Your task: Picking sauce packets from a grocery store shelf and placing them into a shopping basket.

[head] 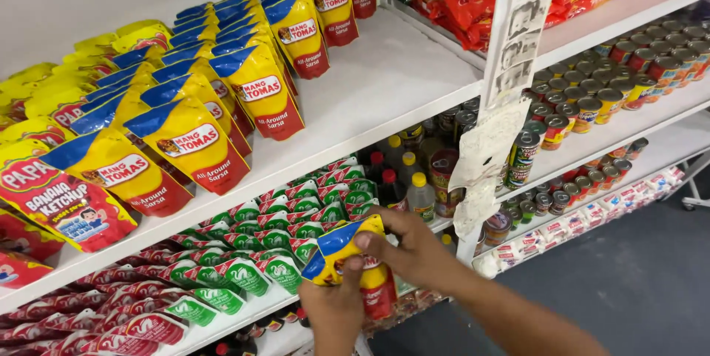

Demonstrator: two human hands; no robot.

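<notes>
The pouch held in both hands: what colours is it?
Yellow pouch with a blue top and red bottom, seen best in the head view.

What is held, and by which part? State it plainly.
Both hands hold one yellow, blue-topped, red-bottomed plastic sauce pouch: the right hand pinches its folded blue top, and the left hand grips the lower body.

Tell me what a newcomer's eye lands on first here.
Rows of yellow sauce pouches with blue tops crowd the white upper shelf at left. At bottom centre, the left hand and right hand grip one such held pouch. Red-labelled cans fill the right-hand shelves.
</notes>
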